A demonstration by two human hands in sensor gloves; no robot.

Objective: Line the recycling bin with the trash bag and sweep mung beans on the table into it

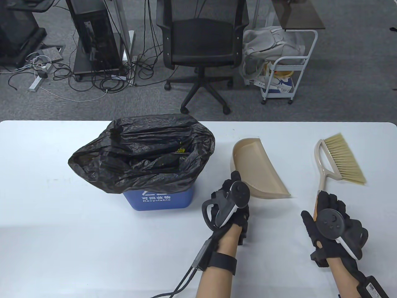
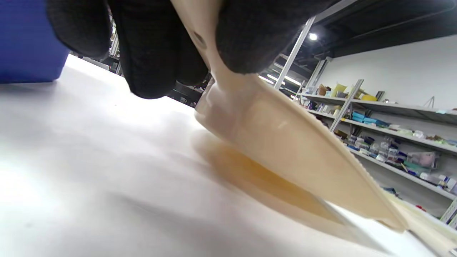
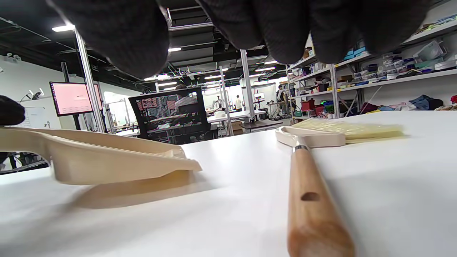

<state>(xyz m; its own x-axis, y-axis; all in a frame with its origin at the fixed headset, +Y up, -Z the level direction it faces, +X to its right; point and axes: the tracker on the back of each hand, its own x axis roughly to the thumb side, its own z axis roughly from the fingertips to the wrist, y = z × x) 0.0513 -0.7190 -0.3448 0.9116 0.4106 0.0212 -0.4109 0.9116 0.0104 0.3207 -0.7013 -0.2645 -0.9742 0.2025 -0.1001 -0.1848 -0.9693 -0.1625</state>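
Dustpan in my left hand, brush lying under my right.

My left hand (image 1: 230, 207) grips the beige dustpan (image 1: 259, 169) by its handle, fingers curled round it, the pan tilted with its rear edge on the white worktop (image 1: 62, 242). My right hand (image 1: 333, 228) hovers over the wooden handle of the brush (image 1: 339, 161), fingers relaxed and gripping nothing; the brush lies flat, bristles toward one o'clock. The blue recycling bin (image 1: 158, 200), lined with the black trash bag (image 1: 142, 152), stands at ten o'clock from my left hand. A few yellowish specks show inside the bag; I cannot tell whether they are mung beans.
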